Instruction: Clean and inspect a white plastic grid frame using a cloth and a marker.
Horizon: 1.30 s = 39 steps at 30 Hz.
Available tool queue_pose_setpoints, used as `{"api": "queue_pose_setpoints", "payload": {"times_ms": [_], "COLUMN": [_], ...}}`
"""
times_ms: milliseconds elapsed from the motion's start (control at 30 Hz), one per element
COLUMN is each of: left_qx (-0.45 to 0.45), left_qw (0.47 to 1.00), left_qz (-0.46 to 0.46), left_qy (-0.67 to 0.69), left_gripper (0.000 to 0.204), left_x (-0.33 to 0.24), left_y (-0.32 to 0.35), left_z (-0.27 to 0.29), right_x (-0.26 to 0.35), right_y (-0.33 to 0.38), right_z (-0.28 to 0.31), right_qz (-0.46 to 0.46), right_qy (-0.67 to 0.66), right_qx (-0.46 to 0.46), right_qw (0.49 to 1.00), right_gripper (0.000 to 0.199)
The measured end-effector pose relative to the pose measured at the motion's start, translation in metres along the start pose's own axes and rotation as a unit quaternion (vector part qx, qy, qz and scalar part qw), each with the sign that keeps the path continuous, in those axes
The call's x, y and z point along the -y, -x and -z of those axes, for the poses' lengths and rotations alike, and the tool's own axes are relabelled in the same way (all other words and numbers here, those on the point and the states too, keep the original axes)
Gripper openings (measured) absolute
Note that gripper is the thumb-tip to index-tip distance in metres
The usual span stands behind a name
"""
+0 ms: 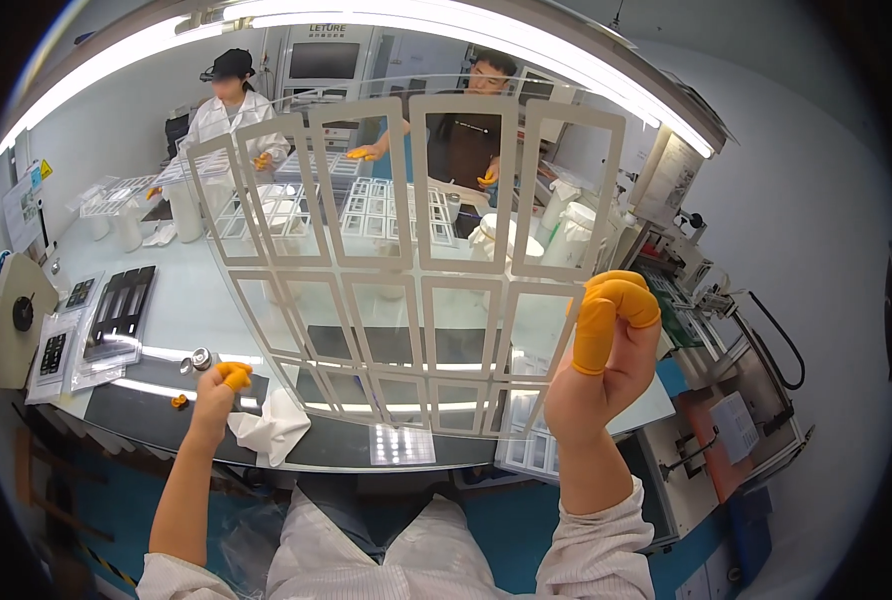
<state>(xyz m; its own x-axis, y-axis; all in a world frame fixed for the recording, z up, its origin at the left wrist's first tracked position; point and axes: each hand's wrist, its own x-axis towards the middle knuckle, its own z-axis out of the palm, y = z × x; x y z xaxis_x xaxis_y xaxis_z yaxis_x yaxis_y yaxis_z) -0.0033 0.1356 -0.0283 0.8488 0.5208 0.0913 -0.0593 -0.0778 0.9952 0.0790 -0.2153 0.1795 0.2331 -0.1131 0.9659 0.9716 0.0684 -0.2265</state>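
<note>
My right hand (611, 350), with orange finger cots on its fingertips, pinches the right edge of a large clear sheet (418, 272). The sheet stands upright in front of me and bears rows of grey-white rectangular frames; the bench shows through it. My left hand (214, 400), also in orange finger cots, is off the sheet, over the left part of the bench. Its fingers are curled together, and what they hold, if anything, is hidden. Right beside it lies a crumpled white cloth (270, 428). Just beyond the hand is a small round metal container (201, 358).
Black panels (121, 312) and bagged sheets (56, 350) lie at the left of the bench. A loose orange finger cot (180, 401) is near its front edge. Two people (231, 110) (466, 135) work across the bench. Machinery (706, 400) stands at the right.
</note>
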Motion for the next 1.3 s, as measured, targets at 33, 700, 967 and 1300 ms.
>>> {"api": "queue_pose_setpoints", "payload": {"times_ms": [33, 700, 967, 1300], "left_qx": [-0.013, -0.100, -0.100, 0.004], "left_qw": [0.998, 0.834, 0.818, 0.842], "left_qz": [-0.007, -0.074, -0.128, -0.191], "left_qy": [0.067, -0.538, -0.551, -0.505], "left_gripper": [0.015, 0.028, 0.027, 0.013], "left_x": [-0.011, 0.065, 0.060, 0.076], "left_y": [0.001, 0.013, 0.013, 0.028], "left_z": [0.002, -0.031, -0.028, -0.022], "right_x": [0.000, -0.018, -0.019, -0.022], "right_y": [0.000, 0.009, 0.011, 0.011], "right_z": [0.002, -0.006, -0.015, -0.019], "right_qz": [0.002, -0.058, -0.068, -0.058], "right_qy": [-0.001, 0.087, 0.071, 0.126], "right_qx": [0.000, -0.074, -0.070, -0.051], "right_qw": [1.000, 0.992, 0.993, 0.989], "right_gripper": [0.013, 0.016, 0.016, 0.017]}}
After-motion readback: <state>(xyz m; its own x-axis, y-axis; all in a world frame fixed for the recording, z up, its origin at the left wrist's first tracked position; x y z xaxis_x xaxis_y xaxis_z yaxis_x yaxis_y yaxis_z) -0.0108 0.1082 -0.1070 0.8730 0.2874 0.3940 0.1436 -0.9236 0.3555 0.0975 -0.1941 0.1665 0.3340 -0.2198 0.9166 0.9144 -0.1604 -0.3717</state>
